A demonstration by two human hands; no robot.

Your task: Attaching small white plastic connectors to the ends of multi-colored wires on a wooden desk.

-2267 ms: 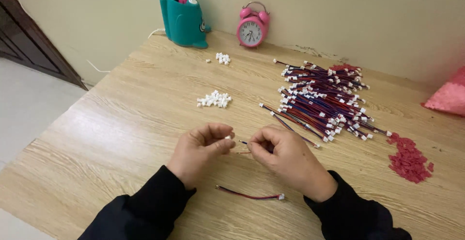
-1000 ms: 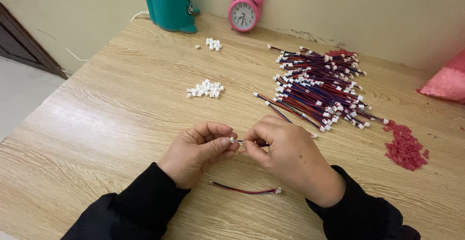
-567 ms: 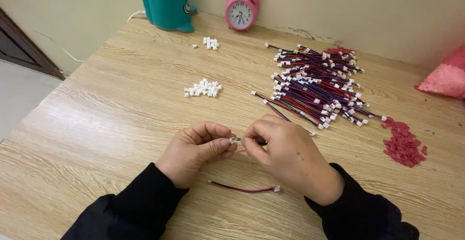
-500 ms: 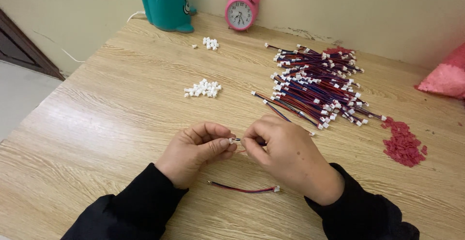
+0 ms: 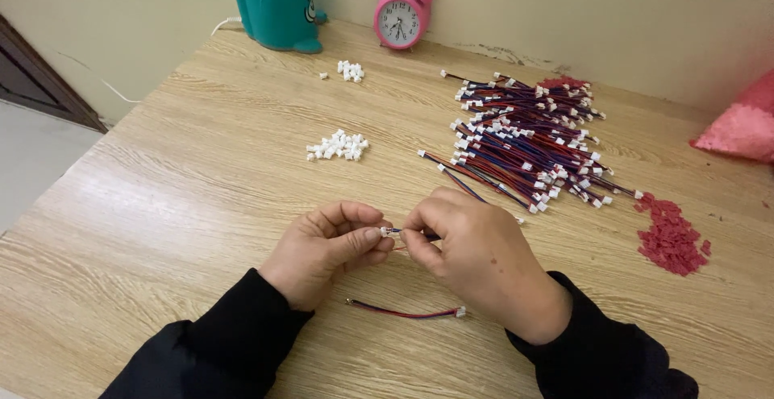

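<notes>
My left hand (image 5: 326, 247) pinches a small white connector (image 5: 385, 230) between thumb and forefinger. My right hand (image 5: 476, 255) holds the end of a short red and blue wire (image 5: 397, 231) right against that connector, the two hands meeting above the wooden table (image 5: 161, 205). Most of the held wire is hidden under my right palm. Another short red and blue wire with a white plug (image 5: 407, 313) lies on the table just below my hands.
A large heap of red and blue wires with white plugs (image 5: 524, 137) lies at the right. Two small piles of white connectors (image 5: 337, 146) (image 5: 350, 70) sit further back. Red scraps (image 5: 669, 238), a pink alarm clock (image 5: 401, 17), a teal holder (image 5: 274, 4) and a pink cushion (image 5: 738, 125) ring the table.
My hands have stayed together over the same spot, fingertips working at the connector and wire. The camera has tilted down slightly, so the clock and holder sit higher in view.
</notes>
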